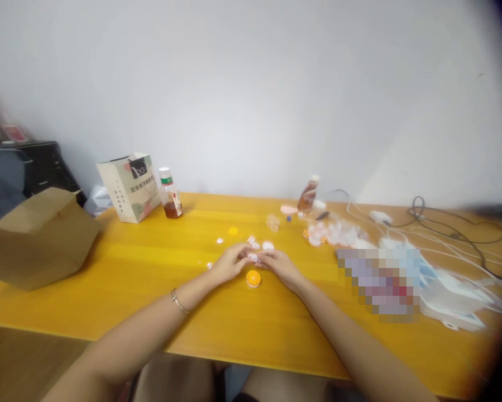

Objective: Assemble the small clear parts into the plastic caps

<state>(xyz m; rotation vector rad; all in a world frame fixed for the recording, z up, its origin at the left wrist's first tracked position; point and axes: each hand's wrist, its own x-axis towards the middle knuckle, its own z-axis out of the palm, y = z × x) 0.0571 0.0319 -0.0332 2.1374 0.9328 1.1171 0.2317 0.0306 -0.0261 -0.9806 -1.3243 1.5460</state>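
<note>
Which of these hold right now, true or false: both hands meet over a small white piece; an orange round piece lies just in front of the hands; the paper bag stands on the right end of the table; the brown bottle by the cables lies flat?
1. Both hands, left hand and right hand, meet at a small white piece. True.
2. An orange round piece lies on the table just before the hands. True.
3. The paper bag stands on the right end. False: it stands at the far left, beside a white-capped bottle.
4. The brown bottle lies flat. False: it stands tilted.
</note>
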